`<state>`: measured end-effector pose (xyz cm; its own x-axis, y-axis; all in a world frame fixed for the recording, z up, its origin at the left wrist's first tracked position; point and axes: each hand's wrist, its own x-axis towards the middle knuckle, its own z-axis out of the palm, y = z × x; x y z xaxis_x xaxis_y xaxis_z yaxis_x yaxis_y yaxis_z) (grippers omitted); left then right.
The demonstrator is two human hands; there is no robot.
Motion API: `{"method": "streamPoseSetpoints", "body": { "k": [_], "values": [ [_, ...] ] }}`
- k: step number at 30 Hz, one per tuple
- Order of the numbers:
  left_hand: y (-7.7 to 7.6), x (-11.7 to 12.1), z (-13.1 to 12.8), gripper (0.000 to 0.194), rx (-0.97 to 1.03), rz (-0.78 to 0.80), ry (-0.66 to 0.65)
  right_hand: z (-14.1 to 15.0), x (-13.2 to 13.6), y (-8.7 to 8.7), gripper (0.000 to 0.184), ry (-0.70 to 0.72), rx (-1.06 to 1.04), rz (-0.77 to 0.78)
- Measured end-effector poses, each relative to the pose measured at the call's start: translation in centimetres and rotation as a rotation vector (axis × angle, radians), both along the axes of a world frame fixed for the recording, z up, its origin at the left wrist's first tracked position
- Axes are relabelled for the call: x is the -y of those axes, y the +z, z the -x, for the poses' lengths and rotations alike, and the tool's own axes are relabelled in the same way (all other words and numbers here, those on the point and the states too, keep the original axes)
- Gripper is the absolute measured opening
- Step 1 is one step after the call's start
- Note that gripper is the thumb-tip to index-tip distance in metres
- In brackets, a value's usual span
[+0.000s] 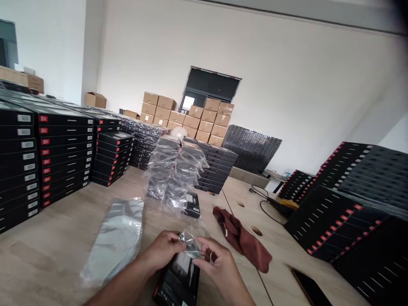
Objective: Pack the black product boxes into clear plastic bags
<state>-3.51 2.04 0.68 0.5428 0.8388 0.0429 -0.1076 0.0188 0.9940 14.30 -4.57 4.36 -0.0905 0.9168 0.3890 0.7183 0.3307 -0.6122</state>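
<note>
A flat black box [181, 278] lies at the table's near edge, in front of me. Over its far end is a crumpled clear plastic bag [190, 243]. My left hand [165, 250] is closed on the bag's left side, thumb pressed on the film. From the right, my right hand [218, 258] grips the film with curled fingers, its thumb by the box's edge. To the left is a pile of flat clear plastic bags [119, 233]. Beyond my hands stands a stack of bagged boxes [174, 170], with a single black box [192, 205] at its foot.
Tall stacks of black boxes stand at left [65, 157] and right [328, 221]. A dark red cloth [244, 242] and a phone [310, 287] lie to the right. A black cable [266, 208] runs behind the cloth. Brown cartons [191, 121] are piled at the back.
</note>
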Motion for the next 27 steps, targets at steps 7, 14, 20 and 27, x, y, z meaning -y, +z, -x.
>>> {"method": "streamPoseSetpoints", "body": {
  "k": [7,14,20,27],
  "values": [
    [0.1,-0.3,0.4,0.041,0.007,0.130,0.139,-1.2,0.1,0.8,0.017,-0.006,0.330,-0.122],
    [-1.3,-0.4,-0.8,0.036,-0.060,-0.015,0.182,1.3,0.4,0.5,0.011,-0.110,0.230,-0.009],
    [-1.1,-0.3,-0.8,0.031,-0.115,-0.060,0.173,1.0,-0.3,-1.0,0.022,-0.193,0.164,0.005],
    [-0.6,-0.5,-0.3,0.020,-0.116,-0.101,0.199,0.6,-0.4,-0.8,0.011,-0.242,0.163,-0.162]
  ]
}}
